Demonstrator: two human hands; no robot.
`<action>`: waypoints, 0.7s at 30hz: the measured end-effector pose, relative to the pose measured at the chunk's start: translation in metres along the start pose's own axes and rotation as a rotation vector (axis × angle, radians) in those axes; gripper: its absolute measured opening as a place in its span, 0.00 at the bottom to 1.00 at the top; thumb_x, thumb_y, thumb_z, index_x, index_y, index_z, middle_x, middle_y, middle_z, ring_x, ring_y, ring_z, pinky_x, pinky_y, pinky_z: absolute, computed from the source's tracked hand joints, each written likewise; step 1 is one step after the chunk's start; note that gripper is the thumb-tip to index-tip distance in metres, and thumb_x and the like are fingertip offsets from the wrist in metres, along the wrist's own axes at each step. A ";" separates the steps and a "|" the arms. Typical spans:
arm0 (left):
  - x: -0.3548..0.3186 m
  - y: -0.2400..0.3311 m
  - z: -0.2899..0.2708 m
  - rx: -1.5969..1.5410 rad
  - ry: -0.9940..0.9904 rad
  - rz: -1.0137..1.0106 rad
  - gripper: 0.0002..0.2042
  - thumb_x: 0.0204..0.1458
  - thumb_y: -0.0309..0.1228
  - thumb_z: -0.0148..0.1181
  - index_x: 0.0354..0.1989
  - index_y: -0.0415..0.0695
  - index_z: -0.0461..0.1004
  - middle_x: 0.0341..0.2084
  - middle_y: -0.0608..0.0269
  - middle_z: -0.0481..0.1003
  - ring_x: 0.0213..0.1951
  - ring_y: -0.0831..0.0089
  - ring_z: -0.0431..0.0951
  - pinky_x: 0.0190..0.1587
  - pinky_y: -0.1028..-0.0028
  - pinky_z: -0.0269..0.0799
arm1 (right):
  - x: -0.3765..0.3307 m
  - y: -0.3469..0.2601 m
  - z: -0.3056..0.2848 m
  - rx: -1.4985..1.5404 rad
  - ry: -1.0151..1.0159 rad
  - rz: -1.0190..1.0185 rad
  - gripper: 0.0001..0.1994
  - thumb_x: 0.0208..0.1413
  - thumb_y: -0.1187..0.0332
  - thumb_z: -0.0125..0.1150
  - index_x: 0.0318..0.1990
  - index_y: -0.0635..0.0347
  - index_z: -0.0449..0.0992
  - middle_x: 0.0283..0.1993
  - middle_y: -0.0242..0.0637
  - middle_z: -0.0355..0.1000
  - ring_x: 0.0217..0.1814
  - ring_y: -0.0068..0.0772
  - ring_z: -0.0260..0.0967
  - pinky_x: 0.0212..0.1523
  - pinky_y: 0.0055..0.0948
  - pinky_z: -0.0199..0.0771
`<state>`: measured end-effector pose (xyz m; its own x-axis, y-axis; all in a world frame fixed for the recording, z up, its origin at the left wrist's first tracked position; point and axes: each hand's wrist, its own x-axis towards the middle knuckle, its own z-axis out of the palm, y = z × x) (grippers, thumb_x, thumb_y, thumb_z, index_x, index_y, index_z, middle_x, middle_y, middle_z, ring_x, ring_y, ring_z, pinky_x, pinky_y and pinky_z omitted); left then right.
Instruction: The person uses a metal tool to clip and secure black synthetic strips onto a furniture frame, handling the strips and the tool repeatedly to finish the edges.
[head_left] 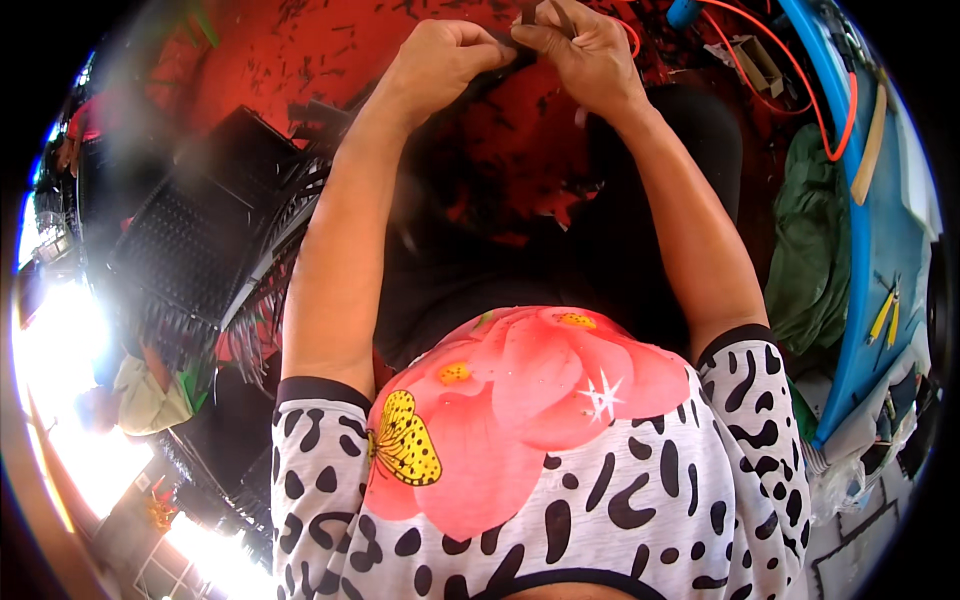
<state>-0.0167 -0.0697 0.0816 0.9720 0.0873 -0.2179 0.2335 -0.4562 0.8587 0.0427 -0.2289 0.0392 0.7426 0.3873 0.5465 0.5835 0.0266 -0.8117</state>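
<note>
Both my arms reach forward over the red floor (300,50), and the hands meet at the top of the head view. My right hand (590,60) is closed, with a dark narrow strip (563,18) between its thumb and fingers. Close beside it, my left hand (440,62) has thumb and fingers pinched together. Something dark lies at its fingertips, too small to make out. Part of the right hand is cut off by the upper edge. To the left of my left forearm are black woven panels (190,235) with loose strips fringing their edges.
Many short black scraps litter the red floor. On the right stands a blue table (870,330) with yellow-handled pliers (884,315) and a wooden stick (871,150). An orange hose (825,120) hangs over its edge. Nearby are a green cloth (808,240) and a small cardboard box (757,65).
</note>
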 end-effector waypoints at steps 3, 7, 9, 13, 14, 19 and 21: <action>-0.002 0.000 -0.002 0.043 -0.072 -0.060 0.11 0.49 0.30 0.58 0.35 0.34 0.75 0.28 0.66 0.76 0.33 0.81 0.73 0.40 0.80 0.67 | 0.009 -0.014 -0.006 0.077 -0.150 0.343 0.08 0.48 0.73 0.60 0.23 0.63 0.68 0.19 0.33 0.61 0.22 0.25 0.59 0.26 0.27 0.60; -0.003 -0.002 -0.003 0.065 -0.082 -0.069 0.11 0.49 0.30 0.58 0.36 0.33 0.75 0.28 0.67 0.75 0.33 0.82 0.72 0.39 0.80 0.67 | 0.027 0.006 -0.009 0.257 -0.487 0.554 0.11 0.50 0.72 0.59 0.19 0.59 0.65 0.16 0.26 0.57 0.21 0.18 0.53 0.25 0.24 0.56; -0.002 -0.004 -0.001 0.073 -0.093 -0.046 0.12 0.49 0.30 0.58 0.36 0.33 0.75 0.28 0.67 0.75 0.33 0.82 0.72 0.38 0.81 0.67 | 0.033 0.012 -0.010 0.222 -0.535 0.526 0.11 0.50 0.72 0.59 0.19 0.57 0.66 0.15 0.25 0.58 0.20 0.17 0.53 0.24 0.23 0.55; -0.005 -0.010 0.000 0.026 -0.079 -0.049 0.12 0.48 0.30 0.59 0.36 0.33 0.75 0.28 0.69 0.74 0.31 0.83 0.71 0.36 0.82 0.66 | 0.035 0.023 -0.006 0.372 -0.671 0.596 0.10 0.49 0.72 0.60 0.19 0.57 0.68 0.15 0.24 0.59 0.19 0.17 0.55 0.23 0.22 0.55; -0.006 -0.011 -0.001 -0.014 -0.095 -0.059 0.12 0.48 0.30 0.60 0.35 0.34 0.75 0.27 0.69 0.74 0.31 0.84 0.71 0.36 0.82 0.66 | 0.034 0.020 -0.005 0.443 -0.694 0.638 0.10 0.49 0.71 0.60 0.19 0.57 0.69 0.15 0.24 0.60 0.19 0.17 0.55 0.22 0.21 0.54; -0.002 -0.013 0.000 -0.139 -0.068 -0.141 0.11 0.46 0.33 0.62 0.30 0.37 0.76 0.23 0.69 0.73 0.27 0.85 0.68 0.31 0.82 0.63 | 0.032 0.007 -0.011 0.400 -0.714 0.757 0.10 0.51 0.67 0.60 0.21 0.57 0.70 0.15 0.25 0.59 0.16 0.17 0.53 0.17 0.20 0.51; -0.002 -0.009 0.004 -0.171 -0.033 -0.155 0.10 0.45 0.34 0.63 0.25 0.38 0.76 0.19 0.69 0.72 0.24 0.85 0.66 0.27 0.81 0.62 | 0.028 0.009 -0.011 0.400 -0.724 0.770 0.10 0.52 0.66 0.59 0.22 0.57 0.70 0.15 0.25 0.59 0.15 0.17 0.52 0.16 0.20 0.50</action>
<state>-0.0212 -0.0695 0.0721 0.9237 0.1147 -0.3656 0.3832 -0.2826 0.8794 0.0727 -0.2279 0.0493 0.4180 0.8672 -0.2705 -0.1907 -0.2073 -0.9595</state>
